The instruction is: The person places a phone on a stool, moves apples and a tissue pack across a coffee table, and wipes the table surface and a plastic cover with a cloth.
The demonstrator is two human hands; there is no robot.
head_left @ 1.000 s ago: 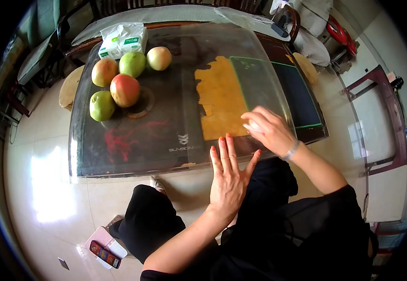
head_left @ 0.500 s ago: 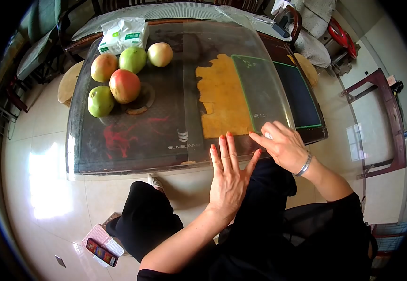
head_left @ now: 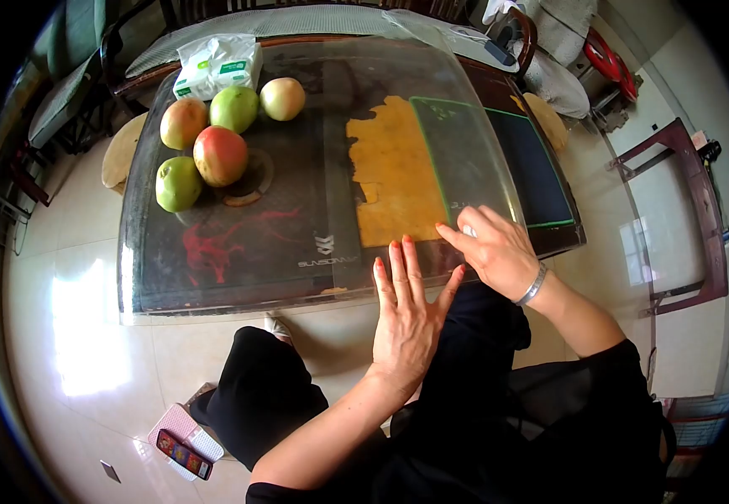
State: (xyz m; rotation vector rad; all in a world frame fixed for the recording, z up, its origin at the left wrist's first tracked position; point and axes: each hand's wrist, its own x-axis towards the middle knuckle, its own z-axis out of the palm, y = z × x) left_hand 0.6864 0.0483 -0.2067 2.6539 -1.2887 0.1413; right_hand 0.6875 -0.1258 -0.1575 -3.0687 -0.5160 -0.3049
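Note:
My left hand (head_left: 409, 323) lies flat at the near edge of the table (head_left: 297, 185), fingers spread, fingertips on the clear plastic sheet (head_left: 314, 109) that covers the top. Just right of it, my right hand (head_left: 492, 254) is curled, its index finger stretched towards the lower edge of an orange-yellow patch (head_left: 394, 176). Something small and whitish (head_left: 469, 230) shows among its curled fingers, too hidden to name. A silver bracelet (head_left: 534, 284) circles the right wrist. Beyond that hand lies a green-outlined dark panel (head_left: 457, 134).
Several round red and green fruits (head_left: 220, 156) sit on the table's left part, beside a tissue pack (head_left: 217, 69). Chairs (head_left: 70, 92) stand behind. On the floor are a pink-and-white item (head_left: 175, 424) with a dark, colourful box (head_left: 184, 454), and a maroon frame (head_left: 692, 202) at right.
My right hand has shifted slightly left and away from me, its index fingertip now nearer the orange patch. My left hand stays almost in place. The view has moved a little.

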